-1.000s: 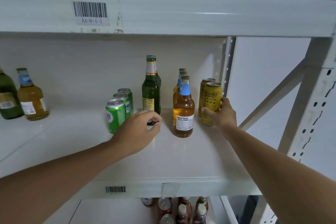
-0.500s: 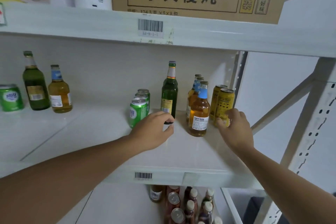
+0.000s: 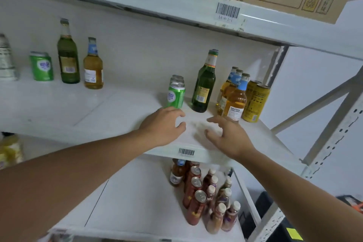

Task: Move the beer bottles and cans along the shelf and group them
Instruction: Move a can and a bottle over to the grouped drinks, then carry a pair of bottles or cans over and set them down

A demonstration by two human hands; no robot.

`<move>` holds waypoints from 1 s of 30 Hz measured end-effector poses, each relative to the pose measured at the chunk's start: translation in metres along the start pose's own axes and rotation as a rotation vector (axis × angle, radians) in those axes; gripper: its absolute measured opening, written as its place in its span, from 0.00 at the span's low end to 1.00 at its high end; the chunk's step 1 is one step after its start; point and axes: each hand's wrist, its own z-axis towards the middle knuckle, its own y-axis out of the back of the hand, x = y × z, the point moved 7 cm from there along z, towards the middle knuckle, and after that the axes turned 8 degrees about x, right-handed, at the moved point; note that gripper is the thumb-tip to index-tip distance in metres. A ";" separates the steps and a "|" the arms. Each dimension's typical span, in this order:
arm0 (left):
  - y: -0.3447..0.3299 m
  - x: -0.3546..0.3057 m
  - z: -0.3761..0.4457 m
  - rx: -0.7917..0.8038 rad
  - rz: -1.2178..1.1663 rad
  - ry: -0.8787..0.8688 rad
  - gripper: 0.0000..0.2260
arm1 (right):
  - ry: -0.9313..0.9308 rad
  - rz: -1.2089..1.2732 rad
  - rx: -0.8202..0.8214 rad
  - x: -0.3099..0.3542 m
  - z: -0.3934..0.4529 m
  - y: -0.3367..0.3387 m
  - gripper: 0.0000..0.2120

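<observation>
Head view | both your left hand (image 3: 165, 123) and right hand (image 3: 227, 137) hover spread, holding nothing, near the shelf (image 3: 117, 116) front edge | stray green beer bottle (image 3: 67, 55) and amber bottle (image 3: 93, 64) stand toward the left end, well apart from the right-end group | glass: heavy, slick, breakable; grasp each low on its body, not the neck

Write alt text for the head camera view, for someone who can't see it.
Two empty, open hands, left hand and right hand, hover over a white shelf before grouped green cans, green bottle, amber bottles and yellow cans.
</observation>
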 end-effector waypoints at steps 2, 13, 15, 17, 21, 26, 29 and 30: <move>0.017 0.016 -0.022 -0.006 0.040 0.054 0.20 | 0.048 0.008 0.018 0.020 0.003 -0.006 0.24; 0.102 0.091 -0.172 -0.054 0.172 0.429 0.19 | 0.326 0.247 0.098 0.144 0.003 -0.055 0.24; 0.113 0.102 -0.197 -0.054 0.170 0.491 0.19 | 0.348 0.288 0.109 0.162 -0.001 -0.060 0.24; 0.125 0.114 -0.219 -0.057 0.168 0.539 0.19 | 0.373 0.309 0.120 0.180 -0.005 -0.065 0.24; 0.150 0.138 -0.255 -0.116 0.141 0.594 0.19 | 0.426 0.295 0.160 0.223 -0.007 -0.077 0.24; 0.172 0.177 -0.288 -0.147 0.084 0.609 0.19 | 0.448 0.277 0.186 0.288 0.001 -0.096 0.23; 0.193 0.210 -0.307 -0.176 0.061 0.602 0.19 | 0.459 0.268 0.215 0.334 0.012 -0.109 0.23; 0.200 0.224 -0.314 -0.188 0.056 0.608 0.20 | 0.457 0.265 0.228 0.350 0.017 -0.114 0.24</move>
